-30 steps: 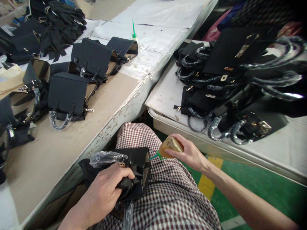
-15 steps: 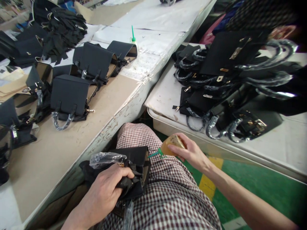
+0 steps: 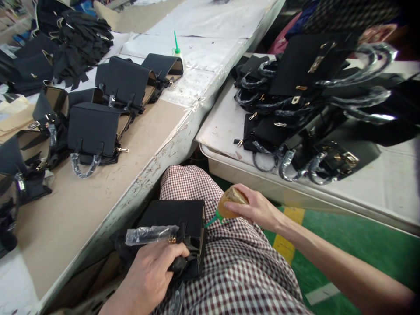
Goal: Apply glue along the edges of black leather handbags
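A black handbag [image 3: 177, 214] lies on my lap over checked cloth [image 3: 236, 262], its handle wrapped in clear plastic. My left hand [image 3: 152, 267] grips the bag's near side, with thumb and forefinger closed on its black material. In my right hand [image 3: 244, 203] is a squeeze bottle [image 3: 229, 204] of amber liquid. Its green nozzle slants down to the left, and the tip is close to the bag's right edge; whether it touches is not clear.
Several black bags [image 3: 93, 129] stand on the left table [image 3: 138, 162]. Another green-tipped bottle [image 3: 179, 57] is behind them. More bags with wrapped handles [image 3: 295, 118] are piled on the right table [image 3: 354, 205]. Part of a person [image 3: 354, 15] shows beyond that pile.
The bag on my lap has tilted so more of its flat black face shows. My left hand has shifted slightly right and down; the bottle has moved slightly left, its nozzle pointing more steeply down.
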The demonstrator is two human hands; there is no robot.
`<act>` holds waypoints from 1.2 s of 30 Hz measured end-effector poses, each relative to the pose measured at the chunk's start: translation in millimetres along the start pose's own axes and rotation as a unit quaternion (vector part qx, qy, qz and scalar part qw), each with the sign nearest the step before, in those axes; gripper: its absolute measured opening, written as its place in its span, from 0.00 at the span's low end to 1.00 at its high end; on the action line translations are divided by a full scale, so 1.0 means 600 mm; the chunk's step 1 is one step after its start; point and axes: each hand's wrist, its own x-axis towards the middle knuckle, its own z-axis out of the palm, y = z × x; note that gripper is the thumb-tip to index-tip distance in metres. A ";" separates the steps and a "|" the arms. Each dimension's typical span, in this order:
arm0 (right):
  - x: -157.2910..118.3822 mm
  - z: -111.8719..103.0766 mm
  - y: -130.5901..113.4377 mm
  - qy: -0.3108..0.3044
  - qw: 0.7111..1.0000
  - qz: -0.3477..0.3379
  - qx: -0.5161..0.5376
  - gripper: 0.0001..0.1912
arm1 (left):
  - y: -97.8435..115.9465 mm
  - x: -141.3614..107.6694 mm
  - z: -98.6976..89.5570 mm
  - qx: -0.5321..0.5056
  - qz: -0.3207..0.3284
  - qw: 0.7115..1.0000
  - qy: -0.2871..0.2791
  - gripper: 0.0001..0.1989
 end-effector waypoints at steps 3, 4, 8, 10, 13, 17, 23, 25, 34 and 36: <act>0.001 -0.002 0.006 -0.043 0.995 0.038 0.081 0.20 | 0.000 -0.001 0.003 0.003 -0.003 1.000 -0.001 0.24; 0.001 -0.003 0.008 -0.048 0.992 0.044 0.105 0.20 | 0.000 0.000 0.003 0.003 -0.005 1.000 -0.003 0.24; -0.008 -0.003 0.011 -0.050 0.981 0.050 0.182 0.19 | 0.000 0.001 0.003 0.002 -0.019 1.000 -0.011 0.25; -0.016 -0.002 0.008 -0.055 0.975 0.052 0.207 0.19 | 0.000 0.001 0.002 0.003 -0.026 1.000 -0.018 0.26; -0.027 0.001 0.002 -0.071 0.967 0.059 0.237 0.19 | 0.000 0.003 -0.002 0.005 -0.024 0.999 -0.022 0.27; -0.043 0.002 -0.003 -0.096 0.956 0.072 0.268 0.18 | 0.002 0.007 -0.004 0.005 -0.016 1.000 -0.014 0.28; -0.071 0.007 -0.008 -0.102 0.946 0.062 0.300 0.15 | 0.001 0.009 -0.003 -0.001 -0.016 1.000 -0.017 0.27; -0.077 0.007 -0.008 -0.091 0.948 0.065 0.298 0.16 | 0.001 0.009 -0.004 -0.008 -0.019 1.000 -0.015 0.26; -0.091 0.011 -0.020 -0.087 0.940 0.061 0.323 0.17 | 0.002 0.012 -0.005 -0.019 -0.028 0.999 -0.016 0.26; -0.094 0.017 -0.024 -0.099 0.936 0.057 0.334 0.17 | 0.001 0.010 -0.004 -0.024 -0.030 0.999 -0.019 0.26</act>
